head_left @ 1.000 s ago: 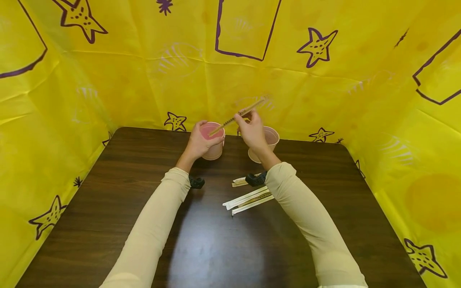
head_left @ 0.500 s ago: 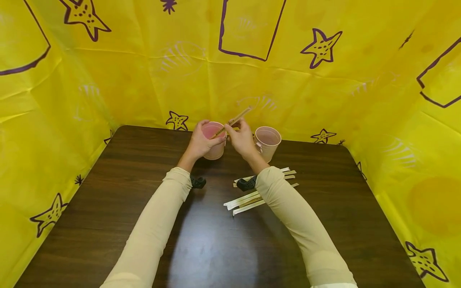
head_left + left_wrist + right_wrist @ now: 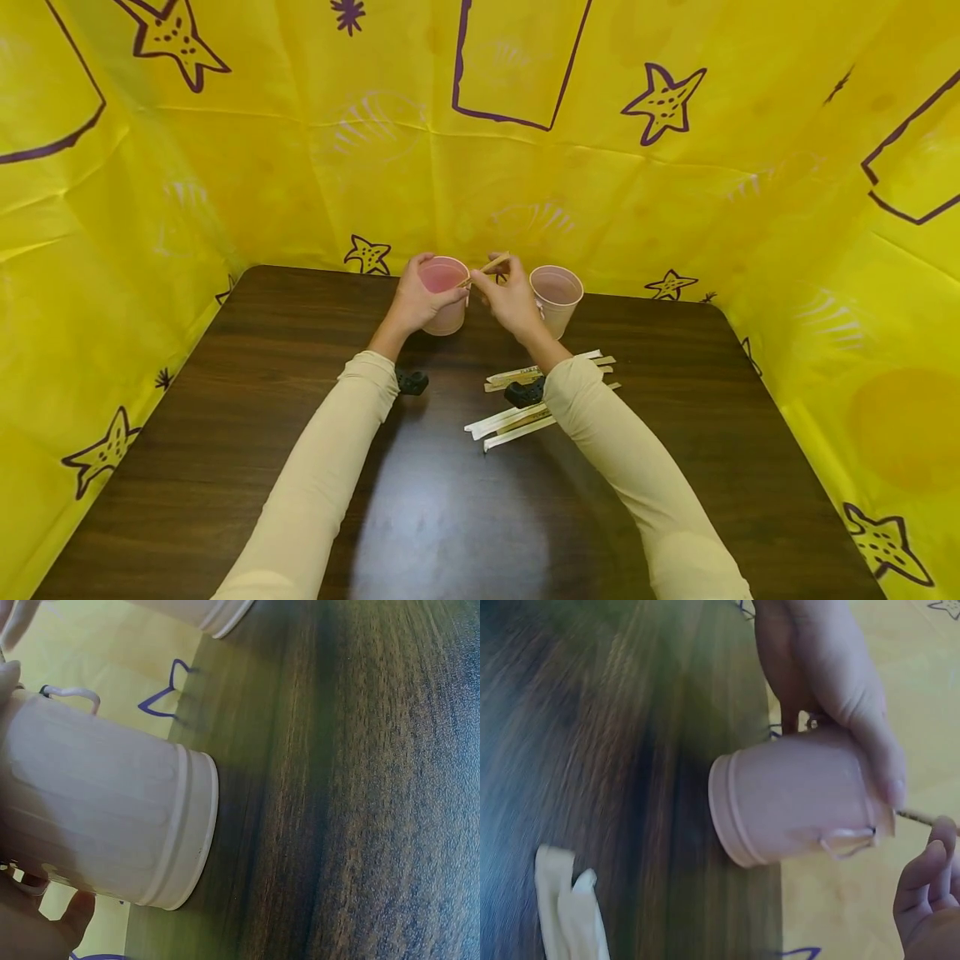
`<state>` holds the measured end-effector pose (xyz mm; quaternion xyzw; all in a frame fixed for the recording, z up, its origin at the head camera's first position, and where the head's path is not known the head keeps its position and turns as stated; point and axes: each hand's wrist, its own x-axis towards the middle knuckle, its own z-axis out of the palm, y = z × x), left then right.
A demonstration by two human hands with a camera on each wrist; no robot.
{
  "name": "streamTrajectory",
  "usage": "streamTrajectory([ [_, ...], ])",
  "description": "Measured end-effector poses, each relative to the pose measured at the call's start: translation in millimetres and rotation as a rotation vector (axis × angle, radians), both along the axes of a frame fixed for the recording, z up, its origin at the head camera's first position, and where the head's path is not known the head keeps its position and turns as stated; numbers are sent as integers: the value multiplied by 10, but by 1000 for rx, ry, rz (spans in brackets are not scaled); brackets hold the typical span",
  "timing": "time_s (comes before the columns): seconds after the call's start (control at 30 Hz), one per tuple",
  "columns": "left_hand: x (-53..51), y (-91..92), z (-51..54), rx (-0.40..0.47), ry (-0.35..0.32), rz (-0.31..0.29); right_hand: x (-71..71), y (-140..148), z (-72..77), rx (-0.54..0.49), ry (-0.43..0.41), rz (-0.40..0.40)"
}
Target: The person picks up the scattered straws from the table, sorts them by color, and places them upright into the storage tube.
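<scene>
My left hand [image 3: 418,300] grips a small pink pail [image 3: 448,321] by its side and rim at the table's back edge. In the left wrist view this pail [image 3: 97,802] stands with its base on the table, a handle loop at its side. My right hand [image 3: 513,304] pinches a slim tan paper-wrapped stick [image 3: 495,262] at the pail's right rim. The stick's lower end is close to my left thumb; whether it touches the rim I cannot tell. Dark marks show on the stick [image 3: 915,817] in the right wrist view.
A second pink pail [image 3: 557,312] stands just right of my right hand. Several paper-wrapped sticks [image 3: 510,421], white and tan, lie on the dark wooden table [image 3: 300,350] under my right forearm. A yellow patterned sheet [image 3: 420,192] rises behind the table.
The stick has gone from pointing into the left pail to its right rim, and less of it shows. My right hand has shifted left, uncovering the second pail. The left hand keeps its hold.
</scene>
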<state>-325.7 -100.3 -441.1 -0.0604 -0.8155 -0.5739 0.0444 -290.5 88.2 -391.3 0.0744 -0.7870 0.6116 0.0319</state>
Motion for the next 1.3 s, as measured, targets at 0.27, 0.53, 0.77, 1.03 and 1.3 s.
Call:
streamTrajectory([
  [0.27, 7, 13, 0, 23, -1, 7, 178, 295, 49, 185, 37, 69],
  [0.53, 34, 27, 10, 25, -15, 0, 420, 578, -89, 365, 82, 195],
  [0.77, 22, 17, 2, 30, -12, 6, 631, 782, -264, 546, 98, 235],
  [1.03, -6, 17, -22, 47, 0, 4, 871, 1035, -336, 808, 103, 416],
  [1.3, 2, 16, -27, 54, -3, 5, 1006, 1179, -423, 860, 133, 533],
])
